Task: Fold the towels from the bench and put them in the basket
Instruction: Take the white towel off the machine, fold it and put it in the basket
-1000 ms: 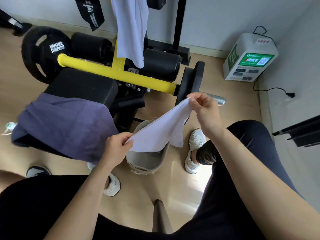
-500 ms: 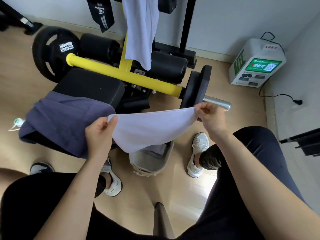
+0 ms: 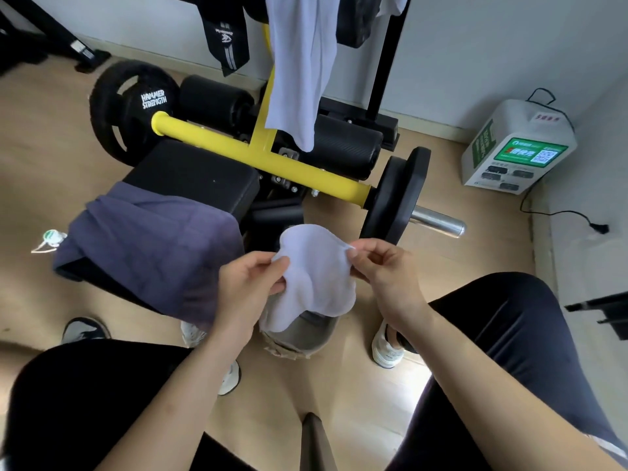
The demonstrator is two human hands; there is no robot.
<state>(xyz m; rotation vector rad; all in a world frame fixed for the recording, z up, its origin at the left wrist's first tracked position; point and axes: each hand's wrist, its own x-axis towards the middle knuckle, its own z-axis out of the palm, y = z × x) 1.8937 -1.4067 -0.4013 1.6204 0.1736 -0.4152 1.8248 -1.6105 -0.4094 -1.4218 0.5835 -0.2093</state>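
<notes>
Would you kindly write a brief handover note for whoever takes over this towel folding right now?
Hands: the left hand grips the small white towel by its left side; the right hand pinches its right corner.
Things: that towel hangs bunched between them, above the basket on the floor. The purple towel lies unfolded over the bench pad; a long white towel hangs from the machine.
Done: the small towel's fold is under way; the basket's contents are hidden.
Left: finish it, put it in the basket, then fold the purple towel, probably the hanging one too.
</notes>
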